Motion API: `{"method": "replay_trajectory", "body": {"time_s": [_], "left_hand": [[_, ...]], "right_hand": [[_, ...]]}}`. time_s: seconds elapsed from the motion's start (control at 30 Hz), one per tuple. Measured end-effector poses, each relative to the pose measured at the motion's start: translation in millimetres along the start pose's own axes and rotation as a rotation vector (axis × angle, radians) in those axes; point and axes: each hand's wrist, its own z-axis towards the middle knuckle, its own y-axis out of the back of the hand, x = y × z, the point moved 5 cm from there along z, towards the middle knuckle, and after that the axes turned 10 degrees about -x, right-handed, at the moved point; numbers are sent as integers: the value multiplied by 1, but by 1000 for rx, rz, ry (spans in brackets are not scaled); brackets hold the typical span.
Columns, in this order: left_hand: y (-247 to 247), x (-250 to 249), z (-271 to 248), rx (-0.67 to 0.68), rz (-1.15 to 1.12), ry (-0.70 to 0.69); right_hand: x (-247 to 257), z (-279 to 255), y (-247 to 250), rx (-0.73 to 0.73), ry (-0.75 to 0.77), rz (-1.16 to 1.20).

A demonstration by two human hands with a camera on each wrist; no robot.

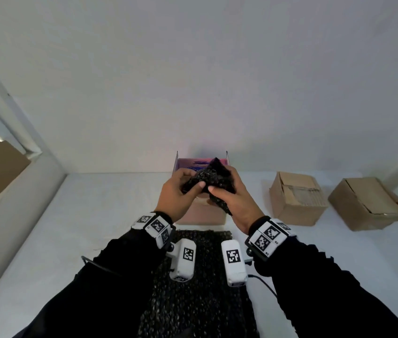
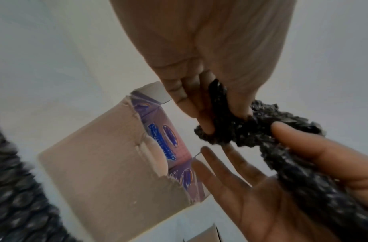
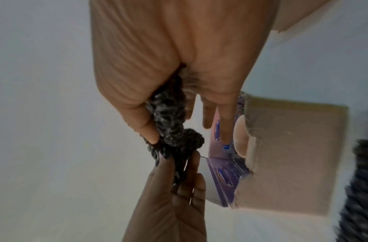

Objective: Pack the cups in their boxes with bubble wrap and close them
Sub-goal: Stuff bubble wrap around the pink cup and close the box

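Both hands hold one bunched piece of black bubble wrap just above an open cardboard box with purple printed flaps. My left hand pinches its left end between thumb and fingers. My right hand grips the right part, thumb on top. The left wrist view shows the left hand pinching the wrap over the box. In the right wrist view the right hand pinches the wrap. A pale rounded shape sits inside the box, possibly a cup.
A long sheet of black bubble wrap lies on the white table between my forearms. Two closed brown boxes stand at the right. A white wall rises right behind the open box, and a window frame is at the left.
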Motion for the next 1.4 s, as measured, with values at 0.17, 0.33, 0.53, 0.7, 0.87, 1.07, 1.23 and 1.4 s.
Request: {"method": "replay_trajectory", "body": {"time_s": [0.17, 0.33, 0.53, 0.7, 0.87, 1.07, 1.23, 1.4], "left_hand": [[2, -1, 30, 52, 111, -33], [20, 36, 53, 4, 812, -241], [32, 72, 50, 27, 884, -105], [31, 75, 57, 32, 838, -204], [17, 69, 70, 105, 1080, -315], [-6, 64, 85, 205, 1362, -468], [-17, 74, 88, 423, 1395, -408], [-16, 75, 87, 433, 1382, -365]], "right_hand": [[1, 46, -7, -138, 88, -213], [4, 89, -16, -350, 158, -488], [-27, 126, -52, -189, 78, -768], [-54, 138, -63, -67, 290, -1257], [-61, 141, -50, -159, 292, -1316], [-66, 146, -43, -110, 267, -1218], [-72, 145, -35, -127, 171, -1341], [-68, 144, -36, -149, 227, -1134]]}}
